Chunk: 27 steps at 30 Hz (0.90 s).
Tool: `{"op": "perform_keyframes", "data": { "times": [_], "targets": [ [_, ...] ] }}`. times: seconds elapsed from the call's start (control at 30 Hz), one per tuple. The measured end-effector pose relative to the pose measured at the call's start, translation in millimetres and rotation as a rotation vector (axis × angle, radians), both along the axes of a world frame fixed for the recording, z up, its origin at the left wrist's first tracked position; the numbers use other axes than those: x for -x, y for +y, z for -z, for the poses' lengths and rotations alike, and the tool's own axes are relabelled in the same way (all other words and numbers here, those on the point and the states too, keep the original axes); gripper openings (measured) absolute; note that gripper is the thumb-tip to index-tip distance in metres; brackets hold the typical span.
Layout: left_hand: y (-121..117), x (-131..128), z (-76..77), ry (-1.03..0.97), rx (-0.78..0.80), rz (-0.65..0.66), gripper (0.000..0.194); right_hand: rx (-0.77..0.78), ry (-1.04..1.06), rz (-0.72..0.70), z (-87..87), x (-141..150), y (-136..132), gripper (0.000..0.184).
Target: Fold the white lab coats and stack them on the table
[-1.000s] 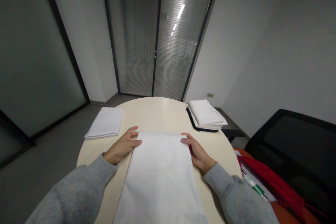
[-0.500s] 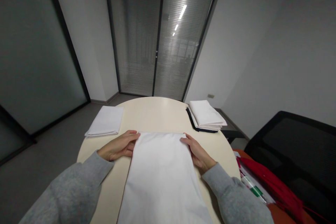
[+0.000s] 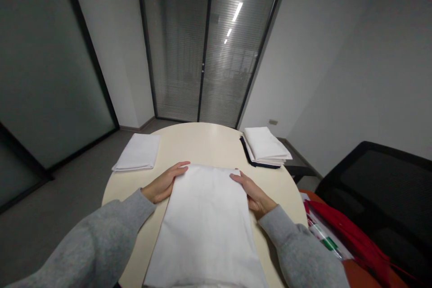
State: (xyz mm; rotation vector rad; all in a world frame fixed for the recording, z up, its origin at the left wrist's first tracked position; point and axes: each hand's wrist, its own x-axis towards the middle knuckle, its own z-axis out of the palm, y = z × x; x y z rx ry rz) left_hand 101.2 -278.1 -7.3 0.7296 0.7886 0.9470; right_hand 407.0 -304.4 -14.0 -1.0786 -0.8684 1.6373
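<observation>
A long white cloth with folded-looking sides stretches across the near half of the round table toward me. At its far left corner my left hand is closed, thumb on top and the other fingers at the edge or beneath. My right hand pinches the far right corner in a similar way, its lower fingers partly hidden by the fabric. Between the two hands the far edge runs nearly straight. The cloth's near end shows at the bottom of the view.
A folded white cloth lies on the table's far left. At far right a stack of folded white cloths rests on a black item. A black mesh chair, holding a red item and a clear package, stands right.
My left hand has moved a little right and away from me with its corner. The cloth's near end has come into view. My right hand has hardly moved.
</observation>
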Motion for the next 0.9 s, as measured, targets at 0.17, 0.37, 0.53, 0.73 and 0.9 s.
{"op": "perform_keyframes", "data": {
  "times": [0.17, 0.37, 0.53, 0.73, 0.9],
  "targets": [
    [-4.8, 1.0, -5.3, 0.081, -0.064, 0.052, 0.060, 0.005, -0.149, 0.083, 4.5, 3.2, -2.9, 0.114],
    [-5.2, 2.9, 0.9, 0.251, -0.142, 0.041, 0.086, -0.339, -0.757, 0.091, 23.4, -8.0, 9.2, 0.093],
    [-12.5, 5.5, -0.3, 0.154, -0.101, 0.124, 0.117, -0.401, -1.050, 0.095, 29.0, -11.8, 9.8, 0.075],
    [-30.2, 6.2, -2.3, 0.251, -0.155, 0.217, 0.105, -0.423, -1.125, 0.135, 25.5, -3.0, 1.9, 0.063],
    [-30.5, 6.4, 2.3, 0.528, -0.452, 0.211, 0.094, -0.476, -1.238, 0.133, 19.1, 5.2, -1.1, 0.051]
  ]
}}
